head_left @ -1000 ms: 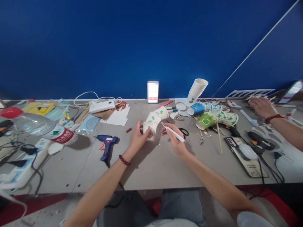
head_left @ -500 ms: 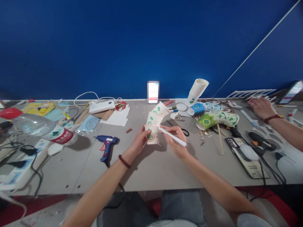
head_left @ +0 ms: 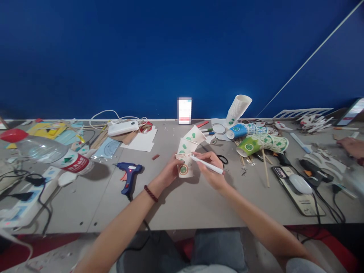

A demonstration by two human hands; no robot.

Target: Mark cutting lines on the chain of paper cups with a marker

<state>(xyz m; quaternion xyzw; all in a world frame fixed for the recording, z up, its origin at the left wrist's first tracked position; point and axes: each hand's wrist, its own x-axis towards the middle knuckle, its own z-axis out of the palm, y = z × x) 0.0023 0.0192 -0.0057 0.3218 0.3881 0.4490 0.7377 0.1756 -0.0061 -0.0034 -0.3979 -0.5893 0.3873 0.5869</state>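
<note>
My left hand [head_left: 171, 169] is closed around the lowest of several white paper cups [head_left: 185, 170], which are joined end to end in a bent chain leaning away to the upper right. Green leaf prints cover the cups, and reddish curved lines run below the rim of the lowest one. A white marker pen [head_left: 209, 164] is pinched in my right hand [head_left: 212, 167], its tip at that rim. Left of my hands, a blue hot glue gun [head_left: 129, 176] lies on the table with a small light lit.
Left are a red-capped plastic bottle [head_left: 51, 151] and a white power strip [head_left: 31, 201]. To the right lie green and blue cup chains [head_left: 250, 145], a phone [head_left: 292, 193] and a black glue gun [head_left: 315, 170]. A cup stack [head_left: 239, 110] leans behind. Another person's hand [head_left: 351, 147] is far right.
The cup chain has tipped slightly and lowered in my left hand, with the pen staying at the rim. The other person's hand has moved from the white scraps toward the right edge.
</note>
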